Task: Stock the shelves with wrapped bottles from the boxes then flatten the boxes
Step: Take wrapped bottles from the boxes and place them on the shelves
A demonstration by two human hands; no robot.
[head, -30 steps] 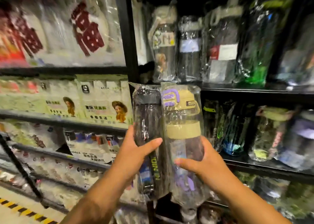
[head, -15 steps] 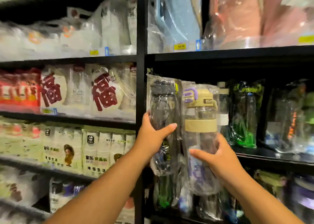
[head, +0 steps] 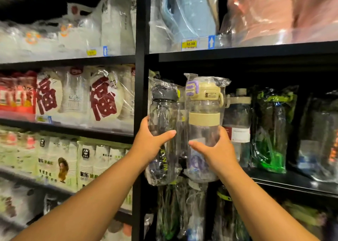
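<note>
left hand grips dark-capped wrapped bottle; right hand grips beige-capped wrapped bottle, fingers closed.

A yellow price tag on the upper shelf edge reads "10.00"; beside it, a blue tag bears a white upward arrow. White packages on the left shelf carry a large red "福". Other lettering is too blurred to read.
</note>
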